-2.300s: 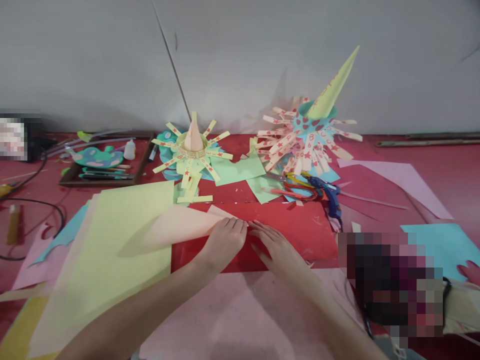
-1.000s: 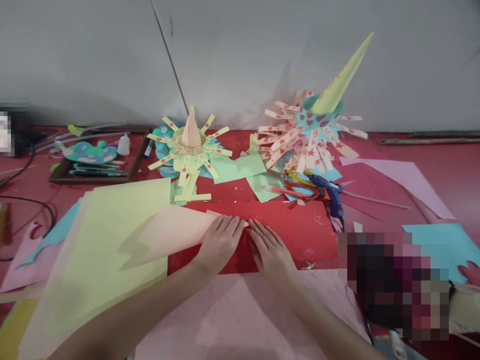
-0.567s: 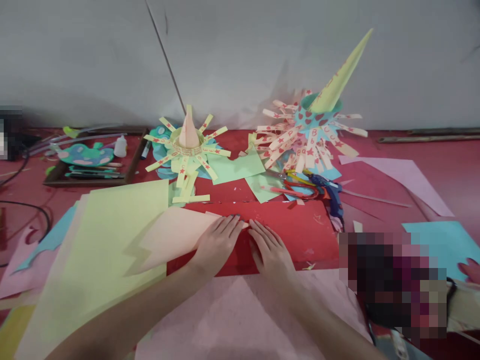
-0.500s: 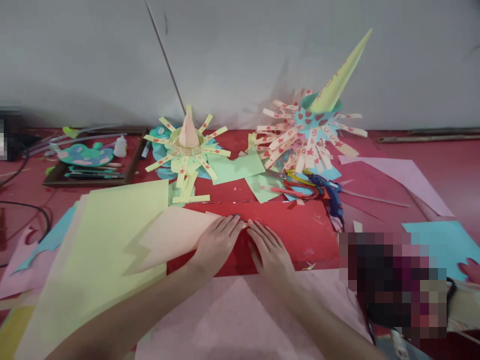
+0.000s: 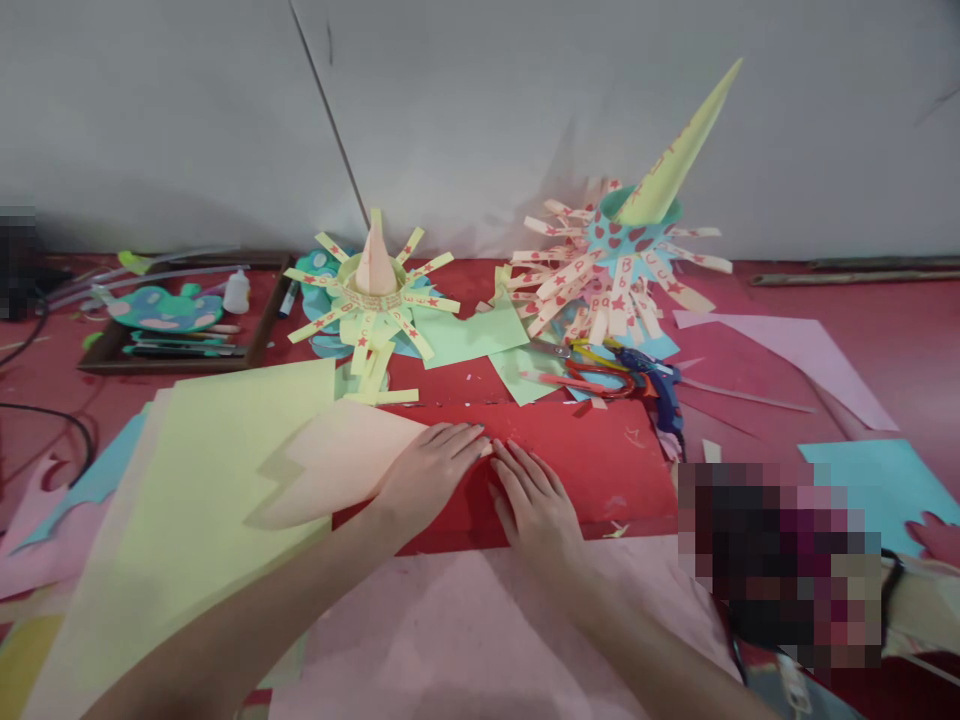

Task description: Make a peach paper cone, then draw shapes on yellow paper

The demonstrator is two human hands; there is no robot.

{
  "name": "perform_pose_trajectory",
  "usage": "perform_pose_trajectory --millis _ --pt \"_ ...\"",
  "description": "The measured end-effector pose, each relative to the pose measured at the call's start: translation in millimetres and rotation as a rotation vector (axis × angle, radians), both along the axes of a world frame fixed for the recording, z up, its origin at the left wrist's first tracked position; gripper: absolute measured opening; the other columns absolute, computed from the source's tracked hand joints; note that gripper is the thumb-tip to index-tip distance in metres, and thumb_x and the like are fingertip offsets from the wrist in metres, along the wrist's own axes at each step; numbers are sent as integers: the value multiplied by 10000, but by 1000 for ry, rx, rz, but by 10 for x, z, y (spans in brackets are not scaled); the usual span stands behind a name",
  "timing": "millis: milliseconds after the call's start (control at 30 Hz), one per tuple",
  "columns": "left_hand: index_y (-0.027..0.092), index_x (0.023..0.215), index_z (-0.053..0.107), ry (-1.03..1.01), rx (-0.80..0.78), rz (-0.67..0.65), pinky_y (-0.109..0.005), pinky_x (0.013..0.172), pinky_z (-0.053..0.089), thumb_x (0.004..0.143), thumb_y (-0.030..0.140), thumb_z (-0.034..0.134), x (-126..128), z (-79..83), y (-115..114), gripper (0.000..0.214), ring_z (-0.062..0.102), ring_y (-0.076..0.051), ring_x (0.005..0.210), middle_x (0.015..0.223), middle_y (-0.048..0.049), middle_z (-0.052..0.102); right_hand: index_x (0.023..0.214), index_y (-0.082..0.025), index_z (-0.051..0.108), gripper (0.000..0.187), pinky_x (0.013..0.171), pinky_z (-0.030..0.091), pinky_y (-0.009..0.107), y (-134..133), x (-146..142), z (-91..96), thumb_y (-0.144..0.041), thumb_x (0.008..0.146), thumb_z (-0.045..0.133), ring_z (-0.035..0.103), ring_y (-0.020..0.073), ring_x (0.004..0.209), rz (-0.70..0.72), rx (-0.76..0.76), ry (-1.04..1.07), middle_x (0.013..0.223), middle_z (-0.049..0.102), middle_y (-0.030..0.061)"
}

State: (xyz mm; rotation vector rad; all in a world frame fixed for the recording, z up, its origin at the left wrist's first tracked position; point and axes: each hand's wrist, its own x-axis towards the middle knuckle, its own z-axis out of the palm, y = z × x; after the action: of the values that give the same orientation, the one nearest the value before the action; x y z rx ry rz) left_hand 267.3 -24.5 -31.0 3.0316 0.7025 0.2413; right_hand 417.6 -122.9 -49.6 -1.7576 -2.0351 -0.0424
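A peach sheet of paper [image 5: 352, 462] with a jagged left end narrows to a point at its right. It hangs a little over the pale yellow sheets and casts a shadow there. My left hand [image 5: 427, 478] is closed over the narrow part, the thumb out of sight beneath. Just right of it, my right hand [image 5: 541, 500] rests with fingers stretched out and thumb apart, its fingertips touching the small peach tip [image 5: 487, 449]. Under both hands lies a red board [image 5: 600, 460]. Whether the paper is fully rolled there is hidden.
Yellow sheets [image 5: 217, 480] are stacked left, a pink sheet [image 5: 480, 640] in front. Behind stand two paper crafts with cones, a yellow-rayed one [image 5: 375, 290] and a taller one [image 5: 637, 230]. Scissors [image 5: 600, 378] and a blue glue gun [image 5: 660, 385] lie right; a tray [image 5: 262, 340] sits left.
The jagged end of the peach paper has shifted slightly upward. My left hand has turned a little around the narrow end, and my right hand has barely moved.
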Motion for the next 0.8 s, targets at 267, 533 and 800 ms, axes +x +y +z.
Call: perform_pose_trajectory --millis 267,533,800 --pt "94 1133 532 -30 217 -52 -337 956 375 845 59 331 -40 -42 -70 353 534 -194 1086 1173 -76 595 1089 -137 533 296 940 397 408 4 17 -1 -94 815 429 470 227 1164 19 -19 102 1234 543 92" --pt "94 1166 514 1 200 -65 -338 964 369 818 19 336 -60 -38 -55 398 522 -191 1106 1199 -67 579 957 -224 555 154 834 470 306 61 253 114 -210 851 445 591 150 951 -304 -86 653 1013 648 34" --pt "112 1165 519 37 196 -92 -333 965 372 815 23 333 -64 2 -3 407 526 -181 1103 1189 -66 586 949 -233 569 159 871 443 340 103 244 104 -199 839 460 557 164 988 -243 -124 652 1036 633 31"
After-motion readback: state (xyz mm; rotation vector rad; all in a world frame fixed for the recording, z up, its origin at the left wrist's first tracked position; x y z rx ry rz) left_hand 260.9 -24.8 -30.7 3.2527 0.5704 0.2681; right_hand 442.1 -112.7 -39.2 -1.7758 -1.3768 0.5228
